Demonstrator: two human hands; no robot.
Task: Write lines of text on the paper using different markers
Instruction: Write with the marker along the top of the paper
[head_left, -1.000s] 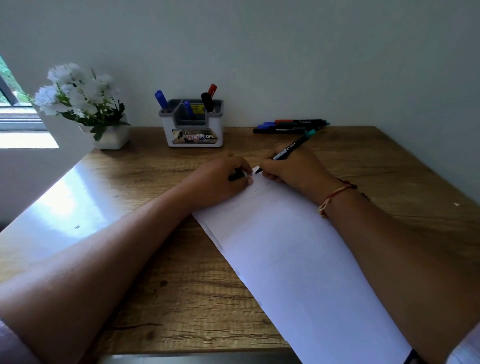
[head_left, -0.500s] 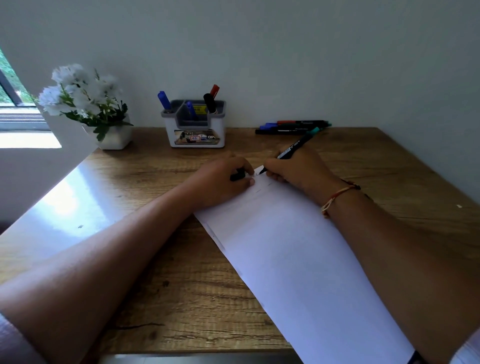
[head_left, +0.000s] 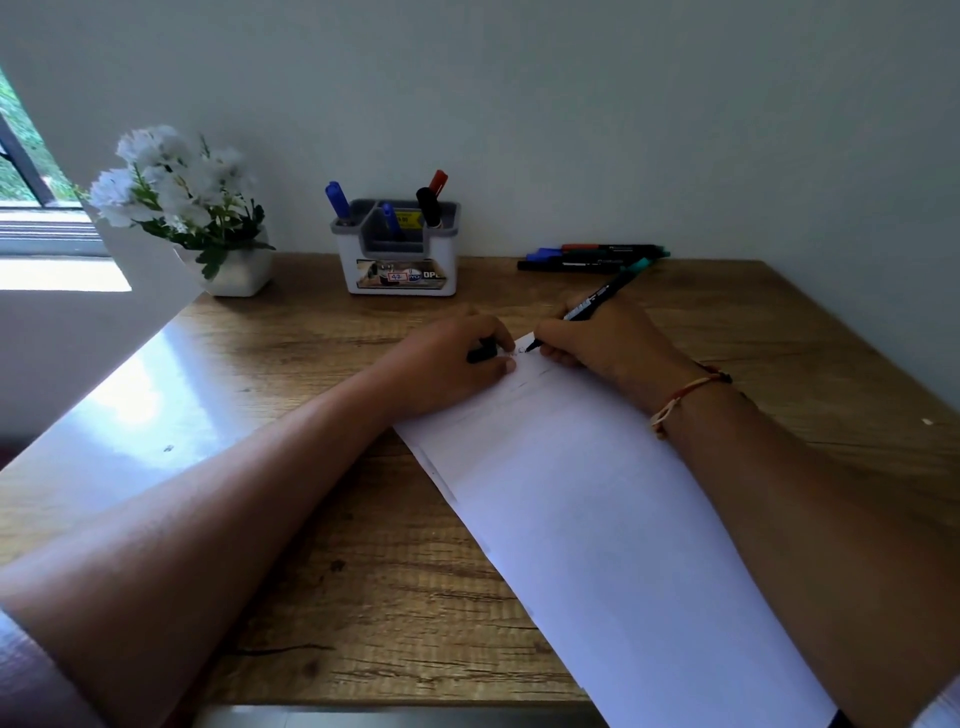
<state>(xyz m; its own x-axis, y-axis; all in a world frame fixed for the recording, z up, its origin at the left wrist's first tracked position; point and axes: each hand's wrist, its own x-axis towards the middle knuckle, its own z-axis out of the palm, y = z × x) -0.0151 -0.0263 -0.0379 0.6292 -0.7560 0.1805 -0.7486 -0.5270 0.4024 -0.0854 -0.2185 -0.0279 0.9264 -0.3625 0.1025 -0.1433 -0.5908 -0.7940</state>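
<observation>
A white sheet of paper (head_left: 613, 519) lies slanted on the wooden desk (head_left: 322, 519). My right hand (head_left: 602, 343) grips a black marker (head_left: 597, 301) with a teal end, its tip touching the paper's far corner where a small mark shows. My left hand (head_left: 452, 358) rests on the paper's far left edge and holds a small black marker cap (head_left: 480, 353) between its fingers.
A white and grey pen holder (head_left: 400, 260) with blue, black and red markers stands at the back. Several markers (head_left: 592, 257) lie by the wall at the back right. A white flower pot (head_left: 239, 265) stands at the back left.
The marker tip has come down onto the paper's far corner and a small mark has appeared. Both hands stay almost where they were.
</observation>
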